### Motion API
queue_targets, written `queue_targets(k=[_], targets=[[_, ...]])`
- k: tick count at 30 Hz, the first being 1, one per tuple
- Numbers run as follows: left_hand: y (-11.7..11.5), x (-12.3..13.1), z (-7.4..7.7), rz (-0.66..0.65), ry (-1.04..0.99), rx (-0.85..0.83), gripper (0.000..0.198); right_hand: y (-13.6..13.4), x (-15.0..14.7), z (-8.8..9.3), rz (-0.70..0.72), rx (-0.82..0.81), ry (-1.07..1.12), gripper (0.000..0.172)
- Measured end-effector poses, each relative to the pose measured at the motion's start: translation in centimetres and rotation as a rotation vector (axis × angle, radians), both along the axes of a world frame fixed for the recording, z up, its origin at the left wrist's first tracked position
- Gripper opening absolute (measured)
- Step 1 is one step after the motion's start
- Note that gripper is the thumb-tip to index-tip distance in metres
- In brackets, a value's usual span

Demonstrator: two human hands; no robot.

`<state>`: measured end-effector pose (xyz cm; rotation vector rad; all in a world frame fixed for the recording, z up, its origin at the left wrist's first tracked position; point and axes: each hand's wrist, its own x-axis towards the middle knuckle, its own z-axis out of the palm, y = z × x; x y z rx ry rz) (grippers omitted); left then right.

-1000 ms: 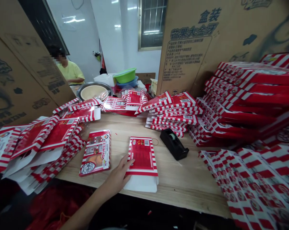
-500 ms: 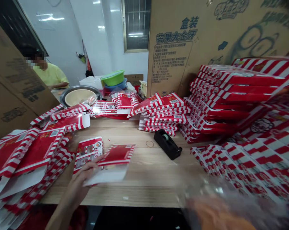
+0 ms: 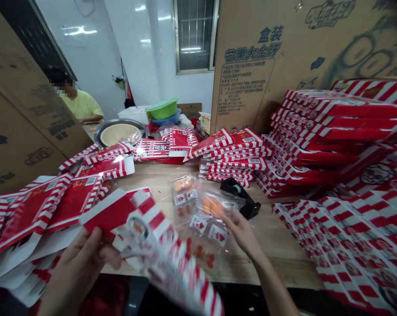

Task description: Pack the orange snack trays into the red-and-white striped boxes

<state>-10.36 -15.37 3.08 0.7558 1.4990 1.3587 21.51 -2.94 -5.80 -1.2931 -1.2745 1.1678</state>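
Note:
A red-and-white striped cardboard box [image 3: 177, 250] is gripped by my left hand [image 3: 83, 256], with my thumb on its red flap. The box is tilted and its near part is smeared by motion. My right hand [image 3: 238, 226] pinches the edge of a clear plastic packet [image 3: 201, 224] low over the table. Orange pieces and small red-and-white sachets show through the film. Another clear packet [image 3: 180, 199] lies beside it, partly overlapped. Behind the held box, part of another red box [image 3: 142, 191] can be seen.
A black tape dispenser [image 3: 243, 199] stands just beyond my right hand. Striped boxes are piled at left [image 3: 66, 202], at the back [image 3: 238, 151] and high at right [image 3: 317, 127]. Large cartons [image 3: 251, 87] flank the table. A person in yellow [image 3: 83, 105] sits beyond a basin [image 3: 102, 136].
My left hand has raised and turned the box, which now slants toward me. My right hand has come in from the lower right, bringing the clear packets onto the middle of the table.

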Motion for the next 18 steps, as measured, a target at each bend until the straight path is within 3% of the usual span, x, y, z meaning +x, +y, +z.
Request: queue_targets(k=[4,7,10,12,13,16,17,18], targets=[[0.4,1.5,-1.6,-0.304,0.046,-0.204,0.035,-0.9,1.5,2.8,-0.042,-0.015,0.105,0.047],[2.2,3.0,-2.9,-0.435,0.145,-0.258,0.039,-1.5,2.6,5.4,-0.143,0.122,0.074,0.044],[3.9,3.7,-3.9,-0.404,0.139,-0.186,0.040,-2.9,2.9,6.2,-0.455,0.283,0.031,0.043],[4.5,3.6,-4.4,-0.293,0.074,-0.155,0.039,-4.7,2.2,5.1,-0.621,0.267,0.019,0.046],[4.6,3.5,-4.6,-0.239,0.042,-0.154,0.038,-5.9,1.6,4.2,-0.621,0.220,-0.002,0.048],[4.7,2.9,-5.3,-0.150,-0.021,-0.161,0.037,-10.3,-0.7,1.0,-0.361,0.032,-0.069,0.046],[4.8,2.8,-5.5,-0.135,-0.032,-0.166,0.037,-11.7,-1.4,0.2,-0.220,-0.039,-0.077,0.042],[4.8,2.7,-5.7,-0.118,-0.038,-0.171,0.036,-12.9,-1.9,-0.4,0.010,-0.140,-0.078,0.039]])
